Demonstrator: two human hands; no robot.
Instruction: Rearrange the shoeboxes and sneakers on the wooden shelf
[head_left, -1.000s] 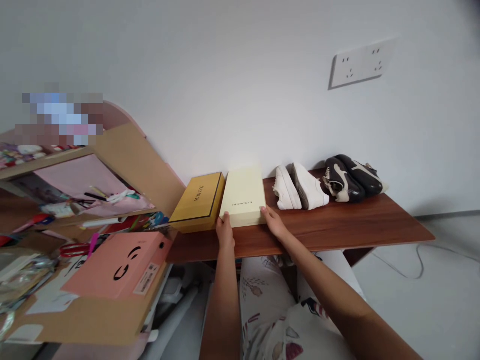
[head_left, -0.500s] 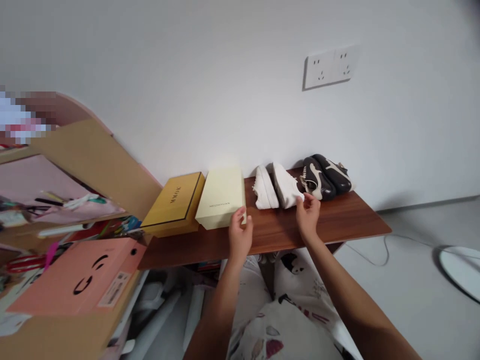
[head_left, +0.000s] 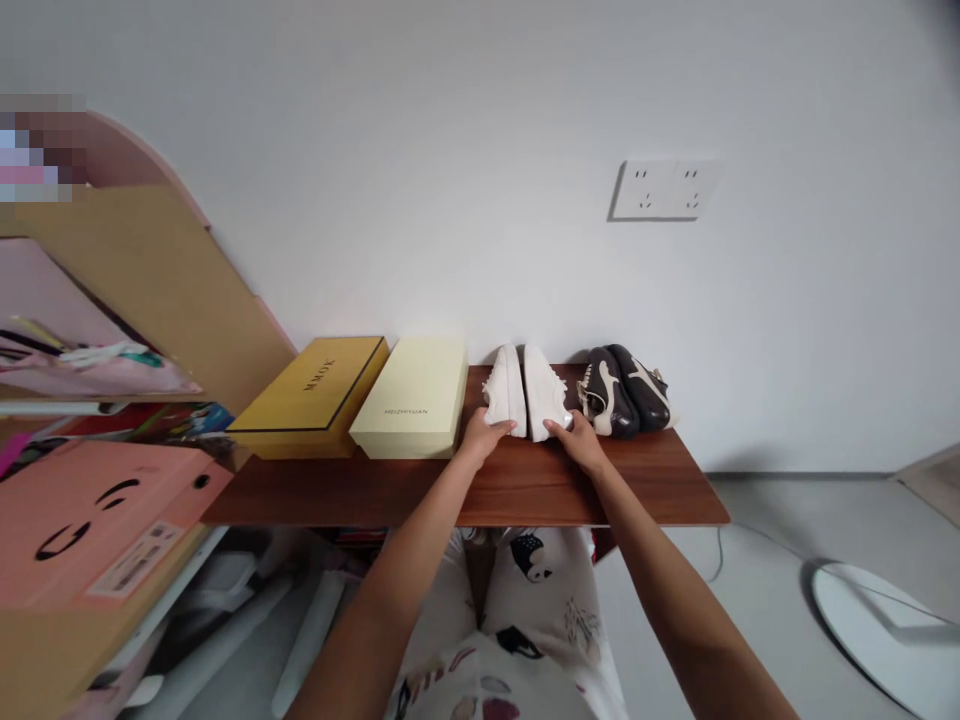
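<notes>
A pair of white sneakers stands side by side on a brown wooden tabletop, almost parallel. My left hand (head_left: 485, 437) is closed on the near end of the left white sneaker (head_left: 505, 390), its thumb on top. My right hand (head_left: 577, 440) grips the near end of the right white sneaker (head_left: 543, 385) the same way. To the right lies a pair of black shoes (head_left: 628, 395) with cream stripes. Left of the sneakers lies a cream shoebox (head_left: 416, 385), and beyond it a yellow shoebox (head_left: 319, 390) with a black line along its edge.
The wooden tabletop (head_left: 427, 495) runs along a white wall with a socket panel (head_left: 664, 190). A pink box (head_left: 112, 510) sits on a cluttered shelf unit at left. On the floor at right are a cable and a round white base (head_left: 877, 610).
My left hand has moved from beside the cream shoebox onto the left sneaker. The right sneaker, held by my right hand, has turned straighter and come closer to the left one.
</notes>
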